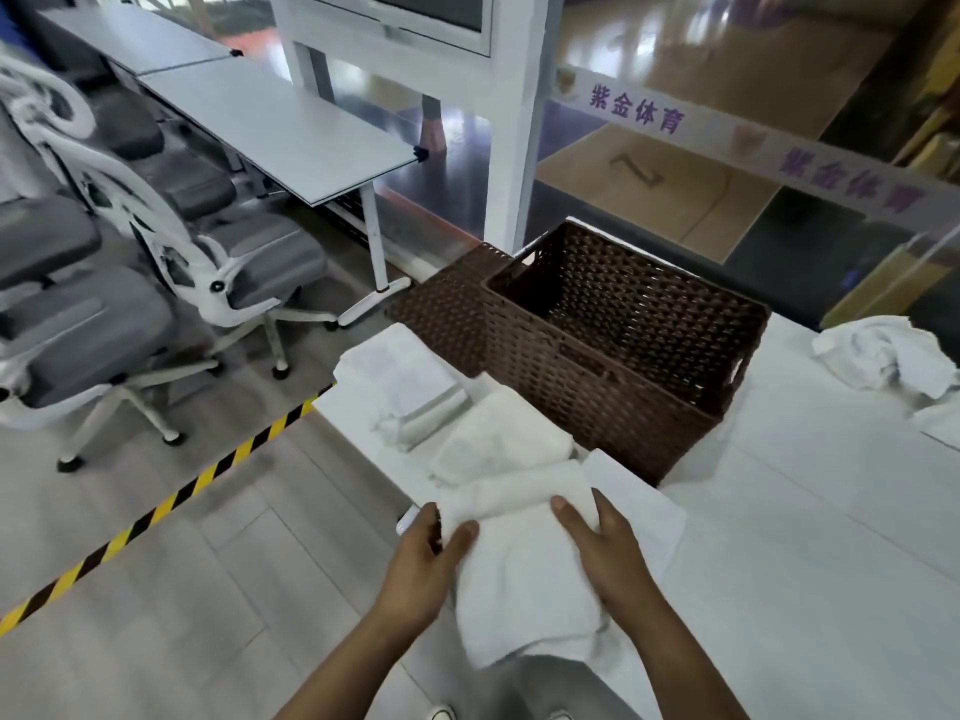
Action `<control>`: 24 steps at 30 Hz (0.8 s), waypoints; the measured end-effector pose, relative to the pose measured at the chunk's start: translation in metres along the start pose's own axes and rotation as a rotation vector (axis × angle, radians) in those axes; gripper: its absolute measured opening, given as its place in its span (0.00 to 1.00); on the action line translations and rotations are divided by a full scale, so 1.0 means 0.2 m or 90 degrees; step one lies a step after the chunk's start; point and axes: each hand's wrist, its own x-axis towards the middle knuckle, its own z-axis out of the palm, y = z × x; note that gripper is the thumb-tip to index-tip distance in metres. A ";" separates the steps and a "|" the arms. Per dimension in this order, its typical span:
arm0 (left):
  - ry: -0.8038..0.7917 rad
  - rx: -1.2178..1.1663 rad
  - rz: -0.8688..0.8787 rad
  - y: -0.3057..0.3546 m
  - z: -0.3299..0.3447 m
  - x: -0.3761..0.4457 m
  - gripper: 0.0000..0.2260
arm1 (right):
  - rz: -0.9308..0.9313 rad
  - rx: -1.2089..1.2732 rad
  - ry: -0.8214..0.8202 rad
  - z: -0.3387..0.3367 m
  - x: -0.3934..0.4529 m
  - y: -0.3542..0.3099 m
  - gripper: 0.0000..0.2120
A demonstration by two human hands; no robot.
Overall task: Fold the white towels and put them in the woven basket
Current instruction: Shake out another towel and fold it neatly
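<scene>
A partly folded white towel point(524, 574) lies at the near left corner of the white table point(810, 537). My left hand point(423, 563) holds its left edge, thumb on top and fingers underneath. My right hand point(605, 550) lies on the towel's right side with fingers and thumb spread. Beyond it sit two folded white towels, one point(501, 439) right behind and one point(402, 381) at the far left corner. The brown woven basket point(597, 387) stands behind them and looks empty. A crumpled white towel point(888, 356) lies at the far right.
The basket's brown woven lid point(447, 309) leans beside its left end. Grey office chairs point(130, 283) and grey desks point(280, 127) stand to the left across the floor, which carries a yellow and black stripe point(156, 511). A glass barrier runs behind the table.
</scene>
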 end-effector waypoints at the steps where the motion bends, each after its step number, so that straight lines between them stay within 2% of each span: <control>1: 0.014 0.000 -0.004 0.00 -0.02 0.03 0.09 | 0.009 -0.006 -0.009 0.03 0.04 0.00 0.09; 4: 0.057 0.017 -0.026 0.00 -0.07 0.14 0.12 | 0.057 -0.026 -0.057 0.09 0.18 -0.01 0.11; 7: 0.092 -0.021 -0.043 0.05 -0.15 0.26 0.09 | 0.131 -0.004 -0.137 0.15 0.35 -0.04 0.12; 9: 0.128 -0.037 -0.058 0.10 -0.21 0.36 0.10 | 0.138 -0.005 -0.162 0.20 0.49 -0.06 0.14; 12: 0.158 -0.082 -0.109 0.16 -0.30 0.53 0.09 | 0.114 -0.001 -0.164 0.33 0.72 -0.11 0.13; 14: 0.142 -0.099 -0.158 0.19 -0.36 0.64 0.08 | 0.093 -0.004 -0.168 0.42 0.88 -0.15 0.13; 16: 0.137 -0.109 -0.189 0.22 -0.43 0.76 0.13 | 0.072 -0.005 -0.189 0.50 1.05 -0.18 0.14; 20: 0.219 -0.110 -0.160 0.26 -0.58 1.03 0.22 | 0.025 -0.002 -0.219 0.70 1.36 -0.23 0.13; 24: 0.304 -0.036 -0.114 0.23 -0.69 1.27 0.25 | -0.047 -0.049 -0.153 0.86 1.58 -0.28 0.14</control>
